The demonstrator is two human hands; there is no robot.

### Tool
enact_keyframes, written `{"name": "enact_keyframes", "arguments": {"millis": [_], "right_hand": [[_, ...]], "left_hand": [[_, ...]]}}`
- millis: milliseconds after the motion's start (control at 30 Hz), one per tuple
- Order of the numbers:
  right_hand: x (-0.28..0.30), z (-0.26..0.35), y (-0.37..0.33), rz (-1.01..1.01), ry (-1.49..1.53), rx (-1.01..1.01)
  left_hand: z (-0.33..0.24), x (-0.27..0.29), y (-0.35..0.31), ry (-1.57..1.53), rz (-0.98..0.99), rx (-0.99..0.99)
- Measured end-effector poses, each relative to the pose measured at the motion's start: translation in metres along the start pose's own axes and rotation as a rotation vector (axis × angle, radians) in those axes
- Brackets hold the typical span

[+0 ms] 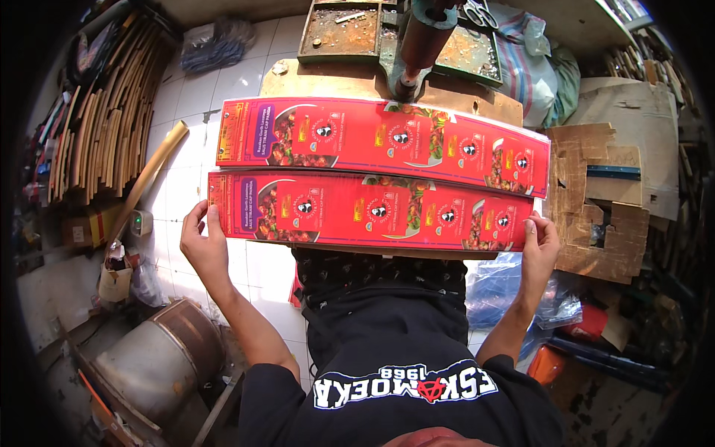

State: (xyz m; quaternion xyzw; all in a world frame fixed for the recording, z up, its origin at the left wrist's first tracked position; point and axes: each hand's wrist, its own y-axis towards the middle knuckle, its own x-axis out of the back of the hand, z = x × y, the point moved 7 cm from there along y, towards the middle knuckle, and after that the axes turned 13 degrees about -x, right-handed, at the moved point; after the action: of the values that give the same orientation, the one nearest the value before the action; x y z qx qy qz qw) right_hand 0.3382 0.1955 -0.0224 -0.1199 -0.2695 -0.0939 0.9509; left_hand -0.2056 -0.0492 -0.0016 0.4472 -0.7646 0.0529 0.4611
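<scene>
Two long red printed strips lie one behind the other across a wooden worktable (313, 80). Food pictures and round emblems cover both. The near strip (339, 211) is between my hands and overhangs the table's front edge. My left hand (204, 242) pinches its left end, thumb on top and fingers partly hidden. At the other end, my right hand (541, 240) grips the near right corner with the thumb upright. The far strip (357, 141) sits just behind, close along the near one's edge, touched by neither hand. Whether each is one sheet or a stack I cannot tell.
Behind the strips stands a dark metal press column (426, 45), flanked by a parts tray (342, 31). Scissors (480, 13) lie at the back right. Cut brown board (596, 201) is at the right, stacked boards (112, 112) at the left, a metal drum (167, 350) lower left.
</scene>
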Motion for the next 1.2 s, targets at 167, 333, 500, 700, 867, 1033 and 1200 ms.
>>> {"name": "enact_keyframes", "arguments": {"millis": [167,333,500,700,867,1033,1200], "right_hand": [[0.001,0.007,-0.003,-0.009,0.002,-0.010],[0.003,0.008,0.002,-0.018,-0.074,0.003],[0.007,0.006,0.007,-0.053,-0.069,0.017],[0.013,0.001,0.010,-0.032,-0.062,0.014],[0.028,-0.013,0.013,0.026,-0.072,-0.140],[0.027,-0.026,0.012,0.123,-0.094,-0.187],[0.031,-0.021,0.015,0.104,-0.152,-0.159]], "left_hand": [[0.002,-0.001,-0.002,-0.004,0.006,-0.034],[-0.001,0.001,-0.001,-0.054,-0.006,0.021],[0.010,-0.002,0.000,-0.312,-0.005,0.129],[0.017,0.002,-0.003,-0.683,-0.023,0.167],[0.004,0.002,-0.017,-1.352,-0.055,0.280],[-0.016,-0.012,-0.028,-1.721,-0.180,0.093],[-0.012,-0.042,-0.029,-1.953,-0.251,0.262]]}}
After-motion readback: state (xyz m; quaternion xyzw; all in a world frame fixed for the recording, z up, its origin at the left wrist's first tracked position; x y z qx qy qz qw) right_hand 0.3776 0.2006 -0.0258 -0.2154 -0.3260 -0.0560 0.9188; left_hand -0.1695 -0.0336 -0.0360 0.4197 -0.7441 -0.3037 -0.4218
